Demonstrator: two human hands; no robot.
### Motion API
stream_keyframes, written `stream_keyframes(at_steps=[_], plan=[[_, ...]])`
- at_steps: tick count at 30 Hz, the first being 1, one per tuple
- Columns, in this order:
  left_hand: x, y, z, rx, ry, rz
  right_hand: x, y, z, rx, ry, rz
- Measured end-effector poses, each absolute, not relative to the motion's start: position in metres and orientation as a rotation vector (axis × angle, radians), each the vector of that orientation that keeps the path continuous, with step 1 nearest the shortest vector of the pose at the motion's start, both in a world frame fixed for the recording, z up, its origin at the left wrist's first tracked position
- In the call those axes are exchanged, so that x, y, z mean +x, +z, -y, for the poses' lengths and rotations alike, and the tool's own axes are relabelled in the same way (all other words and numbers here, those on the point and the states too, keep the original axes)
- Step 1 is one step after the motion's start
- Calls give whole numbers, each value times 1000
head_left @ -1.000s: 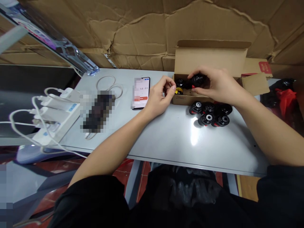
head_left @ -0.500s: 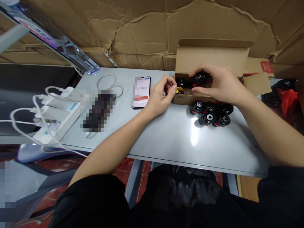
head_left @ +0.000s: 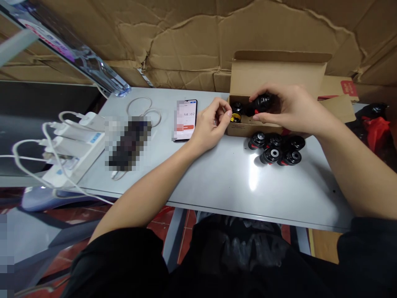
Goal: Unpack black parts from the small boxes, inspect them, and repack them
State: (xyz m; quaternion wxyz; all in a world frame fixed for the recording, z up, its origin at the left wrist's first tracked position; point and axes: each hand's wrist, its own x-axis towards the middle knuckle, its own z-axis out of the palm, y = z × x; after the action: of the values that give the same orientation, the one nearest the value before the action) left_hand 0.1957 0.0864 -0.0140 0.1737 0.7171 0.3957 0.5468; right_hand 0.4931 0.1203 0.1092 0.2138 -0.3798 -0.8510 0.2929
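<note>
A small open cardboard box [head_left: 245,130] stands at the back of the table with its lid raised. My left hand [head_left: 214,124] is closed at the box's left front corner, thumb and fingers pinched on its edge. Close to that thumb, inside the box, sits a part with a yellow ring [head_left: 235,118]. Over the box, my right hand [head_left: 288,105] curls its thumb and fingers around a black cylindrical part [head_left: 263,101] with a bit of red on it. Several similar black parts [head_left: 271,155], some with metal-rimmed holes in their tops, stand in front of the box.
Left of the box lies a lit phone [head_left: 185,122], with a pixelated dark object [head_left: 128,142] farther left. A white power strip [head_left: 77,161] with plugs and cables takes up the left end. Black and red plastic bags [head_left: 376,128] lie at the right.
My right hand has shifted slightly to the right, and the black part between its fingers has moved with it. The left hand stays at the box corner.
</note>
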Motion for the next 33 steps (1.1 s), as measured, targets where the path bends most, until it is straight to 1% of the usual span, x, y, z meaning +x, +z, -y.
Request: stream_keyframes(at_steps=[8, 18, 23, 33], plan=[[194, -16, -87, 2013, 1537, -1140, 487, 108, -118, -1062, 738, 2427], [196, -15, -86, 2001, 1540, -1130, 490, 98, -128, -1041, 850, 2419], [195, -15, -86, 2003, 1557, -1128, 491, 95, -132, -1002, 986, 2554], [194, -17, -89, 2054, 1559, -1115, 491, 96, -132, -1057, 1023, 2538]])
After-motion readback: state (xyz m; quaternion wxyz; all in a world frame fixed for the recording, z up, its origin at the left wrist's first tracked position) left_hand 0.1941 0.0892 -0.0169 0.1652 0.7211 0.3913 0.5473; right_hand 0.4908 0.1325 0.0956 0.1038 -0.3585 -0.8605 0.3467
